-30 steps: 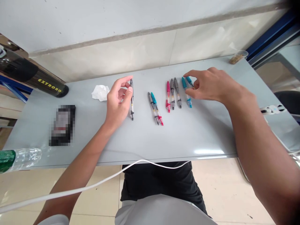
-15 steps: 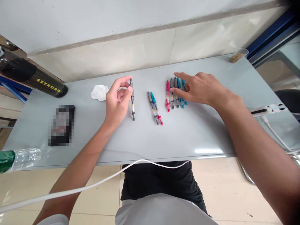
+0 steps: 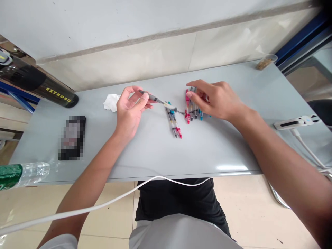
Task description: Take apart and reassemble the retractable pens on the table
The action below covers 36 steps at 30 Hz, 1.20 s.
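Observation:
My left hand [image 3: 131,112] pinches a grey pen [image 3: 157,100] by its upper part, between thumb and fingers. The pen is tilted, its blurred far end pointing right above two pens on the table. Of those two, one is grey [image 3: 171,123] and the other has a teal top and a pink tip [image 3: 177,125]; they lie side by side. To their right is a row of several pens, a pink pen [image 3: 187,117] at its left end. My right hand [image 3: 219,98] hangs over this row, thumb and index finger apart, partly hiding the grey and teal pens.
On the grey table [image 3: 145,155] are a crumpled tissue [image 3: 111,102], a pixelated dark object [image 3: 72,138], a dark bottle [image 3: 55,93], a green-labelled clear bottle [image 3: 33,173] and a small cup [image 3: 266,62]. A white cable [image 3: 103,205] crosses in front; a white device [image 3: 295,122] stands right.
The pen in my left hand has swung from near upright to slanting, its lower end now towards the right. My right hand has shifted slightly left over the row of pens.

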Available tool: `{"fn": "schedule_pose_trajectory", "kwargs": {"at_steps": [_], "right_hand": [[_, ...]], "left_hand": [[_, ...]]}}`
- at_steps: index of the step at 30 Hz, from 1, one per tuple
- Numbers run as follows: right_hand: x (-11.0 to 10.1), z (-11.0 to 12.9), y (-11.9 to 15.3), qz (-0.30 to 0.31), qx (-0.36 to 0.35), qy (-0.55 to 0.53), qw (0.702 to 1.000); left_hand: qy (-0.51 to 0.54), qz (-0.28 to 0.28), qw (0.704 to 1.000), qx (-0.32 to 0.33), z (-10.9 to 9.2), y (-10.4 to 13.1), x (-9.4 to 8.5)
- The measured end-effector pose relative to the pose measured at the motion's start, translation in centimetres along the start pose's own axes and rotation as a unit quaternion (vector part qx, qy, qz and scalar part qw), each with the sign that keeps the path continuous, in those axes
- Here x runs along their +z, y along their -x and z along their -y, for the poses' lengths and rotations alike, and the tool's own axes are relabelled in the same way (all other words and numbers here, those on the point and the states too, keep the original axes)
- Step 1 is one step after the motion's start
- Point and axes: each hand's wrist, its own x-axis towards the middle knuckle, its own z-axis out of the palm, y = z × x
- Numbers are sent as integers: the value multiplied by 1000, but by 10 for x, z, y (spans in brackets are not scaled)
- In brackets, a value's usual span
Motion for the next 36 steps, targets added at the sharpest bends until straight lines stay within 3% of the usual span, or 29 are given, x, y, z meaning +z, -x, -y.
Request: {"fn": "schedule_pose_trajectory", "kwargs": {"at_steps": [4, 11, 19, 26, 36], "right_hand": [[10, 8, 1, -21, -62, -43, 997], [15, 9, 2, -24, -74, -62, 995], [8, 17, 2, -17, -84, -87, 993], [10, 14, 1, -22, -92, -92, 991], [11, 16, 2, -30, -107, -116, 987]], "left_hand": [[24, 6, 1000, -8, -4, 1, 2], [23, 27, 999, -20, -4, 7, 9], [-83, 23, 995, 47, -2, 8, 6], [-209, 79, 969, 105, -9, 11, 2], [-153, 83, 984, 46, -16, 13, 2]]}}
